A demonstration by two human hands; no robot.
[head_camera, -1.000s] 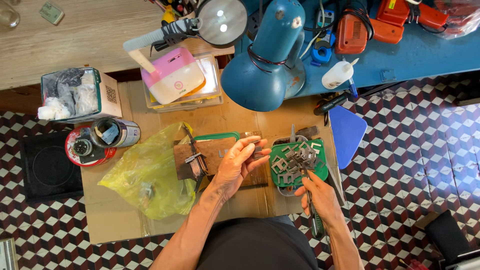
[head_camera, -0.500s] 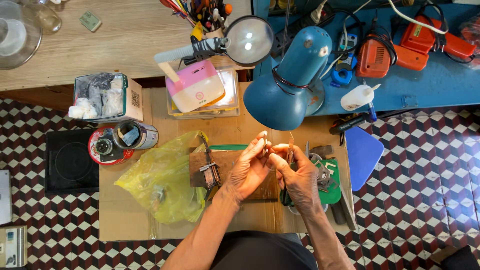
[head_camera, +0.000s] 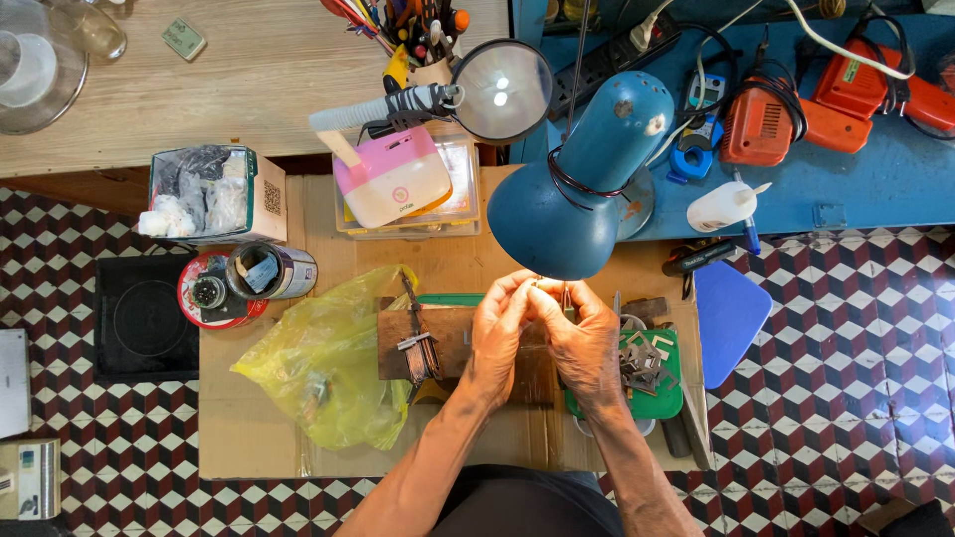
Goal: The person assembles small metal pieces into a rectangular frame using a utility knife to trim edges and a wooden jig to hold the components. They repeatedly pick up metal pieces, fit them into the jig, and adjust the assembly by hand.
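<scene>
My left hand [head_camera: 500,333] and my right hand [head_camera: 585,343] are pressed together over a brown wooden block [head_camera: 446,340] on a cardboard-covered work surface [head_camera: 249,428]. Their fingertips meet just under the blue desk lamp [head_camera: 587,184] and pinch a small thin metal piece [head_camera: 563,296], mostly hidden by the fingers. A green tray [head_camera: 659,390] holding several flat grey metal pieces lies right of my right hand. A small dark metal part [head_camera: 418,353] stands on the block to the left of my left hand.
A yellow plastic bag [head_camera: 323,358] lies at the left. Behind it stand a tin can [head_camera: 267,270], a red round lid [head_camera: 204,293] and a box of rags [head_camera: 204,194]. A magnifier lens [head_camera: 500,89], a pink device [head_camera: 390,177], orange power tools [head_camera: 761,124] and a blue pad [head_camera: 728,316] surround the surface.
My right hand came up from the green tray and joined my left hand under the lamp. The view has also shifted.
</scene>
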